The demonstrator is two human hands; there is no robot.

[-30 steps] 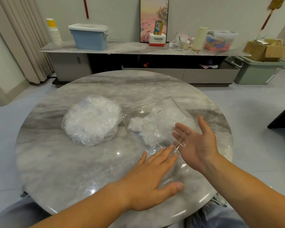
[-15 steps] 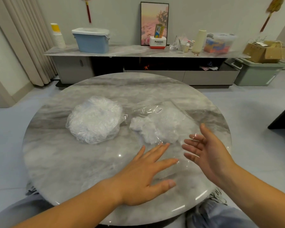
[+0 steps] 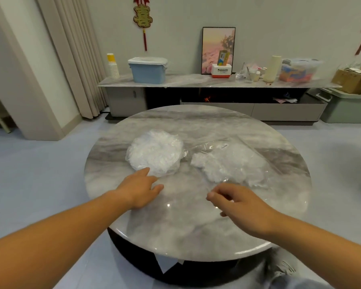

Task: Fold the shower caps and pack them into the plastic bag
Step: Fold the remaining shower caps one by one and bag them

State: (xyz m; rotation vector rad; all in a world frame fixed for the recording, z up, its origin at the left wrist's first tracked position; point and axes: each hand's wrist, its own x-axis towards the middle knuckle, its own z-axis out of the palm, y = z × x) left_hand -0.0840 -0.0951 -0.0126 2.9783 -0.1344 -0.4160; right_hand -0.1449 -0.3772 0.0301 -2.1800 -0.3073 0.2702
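Shower caps (image 3: 154, 153) sit in a round heap left of centre on the counter (image 3: 196, 226), no real long axis. I reckon they're feather-light, slippery film, so pinch one by its rim. Plastic bag (image 3: 233, 161) lies just right. Left hand (image 3: 140, 188) is straight-fingered at the heap's near edge. Right hand (image 3: 238, 203) is loosely curled, can't tell if it's pinching anything.

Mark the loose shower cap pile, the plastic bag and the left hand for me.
shower cap pile (image 3: 154, 153), head view, middle of the crinkled white heap.
plastic bag (image 3: 204, 147), head view, clear crumpled edge at its upper left.
left hand (image 3: 140, 190), head view, back of the hand.
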